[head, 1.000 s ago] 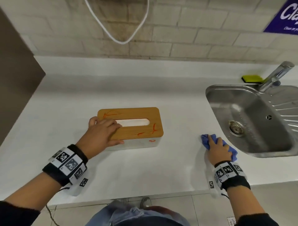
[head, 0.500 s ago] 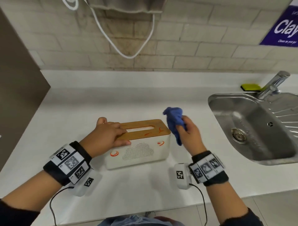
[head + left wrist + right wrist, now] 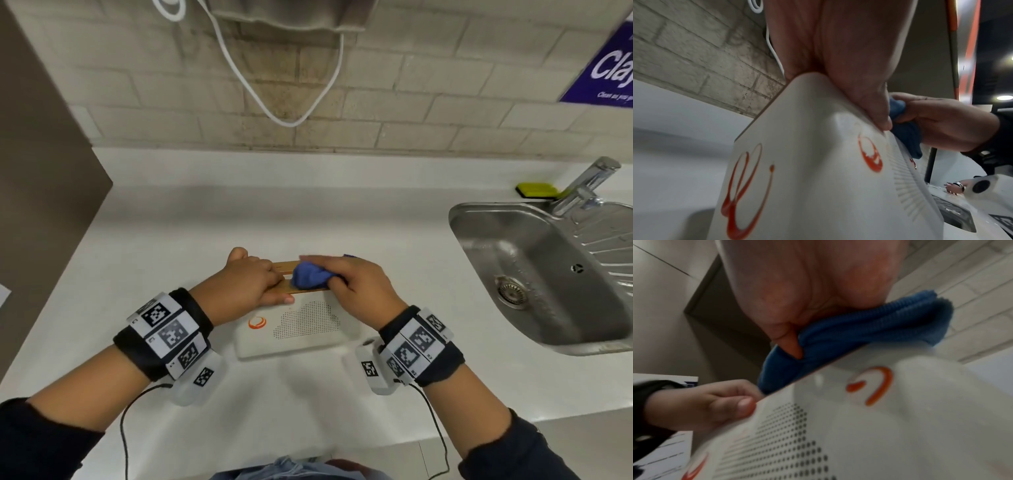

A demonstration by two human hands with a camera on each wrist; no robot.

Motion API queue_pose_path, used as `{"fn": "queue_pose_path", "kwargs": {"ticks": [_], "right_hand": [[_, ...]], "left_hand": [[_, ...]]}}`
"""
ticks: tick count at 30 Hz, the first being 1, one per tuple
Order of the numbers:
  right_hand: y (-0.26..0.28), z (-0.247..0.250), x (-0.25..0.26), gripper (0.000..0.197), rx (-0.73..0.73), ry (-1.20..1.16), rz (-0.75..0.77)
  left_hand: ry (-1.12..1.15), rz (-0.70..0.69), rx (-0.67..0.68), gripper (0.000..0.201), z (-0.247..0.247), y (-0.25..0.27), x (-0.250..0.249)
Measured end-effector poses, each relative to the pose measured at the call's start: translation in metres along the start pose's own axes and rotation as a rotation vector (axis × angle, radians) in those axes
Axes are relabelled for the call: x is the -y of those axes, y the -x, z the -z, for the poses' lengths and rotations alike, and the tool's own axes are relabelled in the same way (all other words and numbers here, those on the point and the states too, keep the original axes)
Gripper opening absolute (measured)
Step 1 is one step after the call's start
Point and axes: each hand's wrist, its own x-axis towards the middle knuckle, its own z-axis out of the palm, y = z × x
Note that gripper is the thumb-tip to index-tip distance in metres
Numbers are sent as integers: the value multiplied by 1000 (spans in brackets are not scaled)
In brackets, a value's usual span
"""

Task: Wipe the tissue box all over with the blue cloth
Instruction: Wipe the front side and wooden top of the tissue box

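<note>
The tissue box (image 3: 301, 329) sits mid-bench (image 3: 171, 240) near the front edge. The left hand (image 3: 243, 284) grips its left end. The right hand (image 3: 359, 287), curled round the bunched blue cloth (image 3: 308, 277), presses it on the wooden lid (image 3: 310, 291). Lid-wiping looks barely begun; the red-smeared front and sides need passes next.

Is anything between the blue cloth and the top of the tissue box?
Nothing visible: the blue cloth already lies on the tissue box lid. Only the left hand grips the lid's left end.
</note>
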Motion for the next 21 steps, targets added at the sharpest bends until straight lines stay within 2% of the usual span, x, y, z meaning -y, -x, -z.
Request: {"fn": "queue_pose_path", "kwargs": {"ticks": [2, 4, 6, 8, 11, 14, 17, 19, 21], "right_hand": [[-4, -1, 0, 43, 76, 83, 116], [-3, 4, -8, 43, 106, 126, 158], [4, 11, -20, 39, 87, 123, 166], [14, 20, -35, 37, 27, 105, 150], [29, 39, -58, 33, -51, -16, -1], [40, 56, -75, 27, -74, 12, -204], [53, 64, -61, 23, -242, -147, -238], [57, 57, -38, 21, -348, -271, -151], [55, 39, -20, 19, -423, -222, -52]], "left_hand": [[15, -6, -10, 119, 1, -2, 5], [10, -11, 10, 116, 3, -3, 5], [14, -12, 38, 104, 4, -2, 4], [33, -22, 39, 105, 5, -3, 6], [66, -28, 26, 108, 3, -3, 11], [52, -42, 21, 105, 2, -5, 14], [94, -33, 20, 101, 2, -7, 18], [137, -25, 33, 98, 2, -10, 21], [169, -17, 40, 96, 2, -13, 24]]}}
